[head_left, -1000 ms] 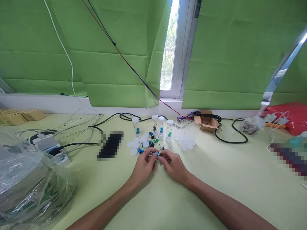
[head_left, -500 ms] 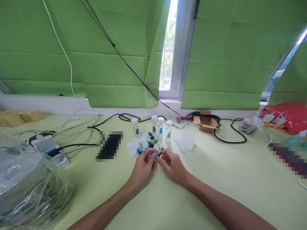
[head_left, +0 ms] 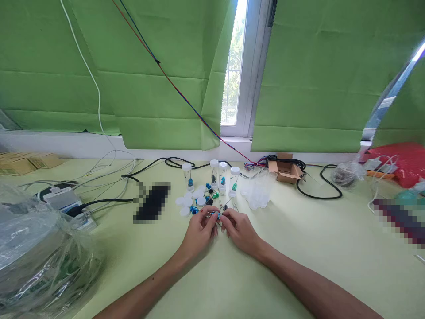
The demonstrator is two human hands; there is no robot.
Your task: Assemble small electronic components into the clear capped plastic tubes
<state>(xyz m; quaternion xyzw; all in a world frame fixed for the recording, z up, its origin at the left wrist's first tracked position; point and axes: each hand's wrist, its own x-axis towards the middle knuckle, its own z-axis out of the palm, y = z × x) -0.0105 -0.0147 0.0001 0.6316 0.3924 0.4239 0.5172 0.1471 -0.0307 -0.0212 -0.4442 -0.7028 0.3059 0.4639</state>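
A small blue part with thin metal leads is pinched between the thumb and fingertips of my left hand. Facing it, my right hand closes its thumb and index finger at the part's right end; the exact contact there is too small to make out. Just beyond my fingers lie loose blue, green and black parts. Several clear tubes with white caps stand behind them, among them one tube with a green part inside and another tube with a blue one.
White round caps lie left of the loose parts, and a pile of clear tubes sits to their right. A small open cardboard box and black cables stand at the back. Clear plastic wrap covers a bulky item at left.
My right fingertips have shifted slightly at the blue part's right end, and a thin lead now shows below them. My left hand stays nearly still.
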